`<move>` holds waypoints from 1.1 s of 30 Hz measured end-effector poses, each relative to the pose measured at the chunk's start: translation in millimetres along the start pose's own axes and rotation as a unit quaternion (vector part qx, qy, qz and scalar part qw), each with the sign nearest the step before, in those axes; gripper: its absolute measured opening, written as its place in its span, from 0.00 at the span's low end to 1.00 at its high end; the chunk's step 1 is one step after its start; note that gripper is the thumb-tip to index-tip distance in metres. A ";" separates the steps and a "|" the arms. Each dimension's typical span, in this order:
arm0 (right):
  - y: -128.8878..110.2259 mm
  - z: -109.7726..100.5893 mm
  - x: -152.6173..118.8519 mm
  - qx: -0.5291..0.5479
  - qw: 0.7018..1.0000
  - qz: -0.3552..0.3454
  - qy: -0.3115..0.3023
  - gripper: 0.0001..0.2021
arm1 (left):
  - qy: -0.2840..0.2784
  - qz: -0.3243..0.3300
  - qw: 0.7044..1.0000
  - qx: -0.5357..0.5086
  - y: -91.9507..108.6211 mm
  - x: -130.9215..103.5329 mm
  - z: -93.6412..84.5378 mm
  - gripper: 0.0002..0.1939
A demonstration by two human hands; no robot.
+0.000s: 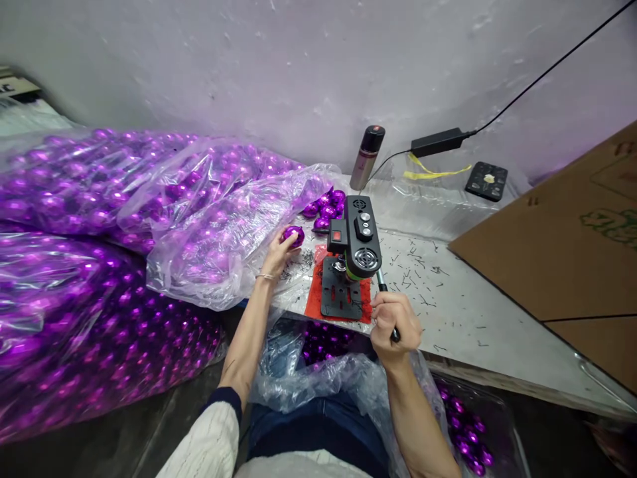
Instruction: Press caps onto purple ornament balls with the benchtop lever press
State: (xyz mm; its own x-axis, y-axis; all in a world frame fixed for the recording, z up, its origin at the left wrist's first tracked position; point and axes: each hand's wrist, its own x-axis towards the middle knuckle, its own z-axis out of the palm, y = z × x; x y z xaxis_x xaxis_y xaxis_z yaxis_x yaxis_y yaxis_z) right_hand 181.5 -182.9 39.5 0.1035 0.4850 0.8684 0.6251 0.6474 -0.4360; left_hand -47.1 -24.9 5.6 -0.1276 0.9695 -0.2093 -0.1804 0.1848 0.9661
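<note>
A shiny purple bauble (294,237) is held in the fingers of my left hand (279,253), beside the mouth of a clear plastic bag. My right hand (397,323) is closed around the black grip of a lever (381,282) on the right side of a small black press machine (365,232). The machine has a slotted base plate (342,292) and stands on a red sheet (315,295). Several more purple baubles (328,211) lie loose just behind and left of the machine.
Large clear bags full of purple baubles (89,179) fill the left. A spray can (367,158), a power adapter (436,141) and a dark box (486,181) are at the back. Cardboard (557,232) stands right. Dark scraps (418,272) litter the table. An open bag with baubles (326,342) hangs below the edge.
</note>
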 end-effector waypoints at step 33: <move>-7.4 -3.1 25.6 -0.009 0.999 -0.028 -0.013 0.12 | -0.069 0.299 0.907 0.290 -93.1 -102.5 53.0 0.29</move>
State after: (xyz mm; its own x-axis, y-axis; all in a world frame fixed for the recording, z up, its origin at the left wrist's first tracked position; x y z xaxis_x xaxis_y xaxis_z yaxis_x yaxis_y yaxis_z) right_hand 182.0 -177.1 65.7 0.0470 0.4639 0.8847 0.6440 0.6630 -0.3818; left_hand 34.5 -133.0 -54.9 0.0965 0.9277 0.3607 0.4283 -0.3658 0.8263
